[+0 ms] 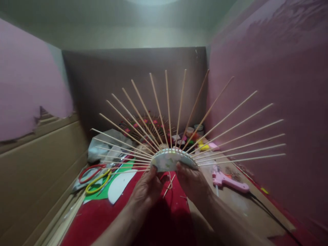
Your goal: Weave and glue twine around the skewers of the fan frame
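Between both hands I hold up a half-round base (170,160) with a pale, patterned face. Thin wooden sticks (167,109) fan out from its curved edge to the left, top and right; one of them looks darker brown. My left hand (147,186) grips the base's lower left corner, its thumb on the front. My right hand (189,179) grips the lower right part, thumb also on the face. The fingers behind the base are mostly hidden. A loose strand (169,184) hangs just below, between the hands.
Red-handled and yellow-handled scissors (98,182) lie at left by a white half-disc (120,186) on green sheet. A pink glue gun (229,181) with a black cord rests on cardboard at right. Behind stands a flower-dotted stick fan (146,121). Walls rise on three sides.
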Demonstrator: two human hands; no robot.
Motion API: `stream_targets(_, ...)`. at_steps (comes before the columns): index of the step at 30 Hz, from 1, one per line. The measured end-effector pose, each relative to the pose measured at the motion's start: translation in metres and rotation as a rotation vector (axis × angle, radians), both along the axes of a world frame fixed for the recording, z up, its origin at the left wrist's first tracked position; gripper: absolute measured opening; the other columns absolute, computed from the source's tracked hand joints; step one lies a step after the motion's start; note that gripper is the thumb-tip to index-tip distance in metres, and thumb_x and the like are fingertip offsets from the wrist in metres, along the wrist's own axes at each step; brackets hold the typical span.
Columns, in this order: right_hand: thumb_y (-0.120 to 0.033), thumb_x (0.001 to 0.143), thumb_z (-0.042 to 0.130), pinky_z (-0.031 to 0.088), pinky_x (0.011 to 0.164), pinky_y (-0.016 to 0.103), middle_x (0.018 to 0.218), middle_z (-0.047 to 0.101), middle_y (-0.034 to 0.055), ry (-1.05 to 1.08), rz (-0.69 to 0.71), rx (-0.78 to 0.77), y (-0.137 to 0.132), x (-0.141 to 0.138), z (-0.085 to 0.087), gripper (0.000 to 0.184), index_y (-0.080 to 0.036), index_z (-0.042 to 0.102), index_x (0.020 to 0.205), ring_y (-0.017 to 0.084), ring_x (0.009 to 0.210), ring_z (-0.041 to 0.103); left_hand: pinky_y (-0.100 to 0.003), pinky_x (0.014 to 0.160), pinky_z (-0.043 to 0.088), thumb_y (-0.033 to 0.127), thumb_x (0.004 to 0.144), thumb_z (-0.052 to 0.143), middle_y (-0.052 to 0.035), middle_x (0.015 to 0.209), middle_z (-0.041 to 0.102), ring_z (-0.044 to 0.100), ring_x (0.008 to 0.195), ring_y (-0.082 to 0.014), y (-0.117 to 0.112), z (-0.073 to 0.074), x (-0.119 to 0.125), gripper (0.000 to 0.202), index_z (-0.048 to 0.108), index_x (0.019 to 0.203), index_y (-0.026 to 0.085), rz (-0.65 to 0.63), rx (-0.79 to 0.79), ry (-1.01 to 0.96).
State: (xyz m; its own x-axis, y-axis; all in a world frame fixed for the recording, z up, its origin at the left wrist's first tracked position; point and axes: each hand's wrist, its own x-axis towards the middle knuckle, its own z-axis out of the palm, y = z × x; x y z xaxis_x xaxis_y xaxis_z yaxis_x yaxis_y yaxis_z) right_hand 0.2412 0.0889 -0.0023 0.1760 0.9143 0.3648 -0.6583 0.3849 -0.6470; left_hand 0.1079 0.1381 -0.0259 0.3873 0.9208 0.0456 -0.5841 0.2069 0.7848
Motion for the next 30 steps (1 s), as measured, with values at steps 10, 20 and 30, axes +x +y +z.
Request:
stream_targets(10,-0.013,0.068,0.072,0.053,0.081,0.028,0.073,0.07,-0.0041,-0.299,-0.217,-0.035,0.005,0.025,0.008,0.013,-0.025,0.072,0.074,0.014,0.073,0.064,-0.031,0.073,0.05,0.033,0.064,0.076,-0.0099,0.097,0.068,0.063,0.083,-0.0179,-0.003,0.003,-0.005,0.039,0.065,0.097,0.017,-0.1,0.11,0.33)
stream_targets(20,-0.017,0.075,0.062,0.057,0.075,0.031,0.094,0.067,-0.0037,0.13,-0.273,0.07,0.018,0.066,0.045,0.014,-0.026,0.065,0.085,0.016,0.094,0.062,-0.026,0.051,0.042,0.036,0.064,0.065,-0.0031,0.066,0.064,0.057,0.056,-0.0156,0.039,-0.006,-0.058,0.027,0.064,0.077,0.013,0.309,0.412,1.039)
stream_targets(30,-0.019,0.067,0.07,0.057,0.063,0.03,0.089,0.065,-0.0022,0.153,-0.208,0.022,0.024,0.067,0.018,0.02,-0.023,0.063,0.086,0.018,0.086,0.062,-0.032,0.084,0.04,0.025,0.079,0.05,-0.0078,0.092,0.064,0.058,0.09,-0.0207,0.019,0.005,-0.018,0.017,0.065,0.084,0.019,0.38,0.853,1.371)
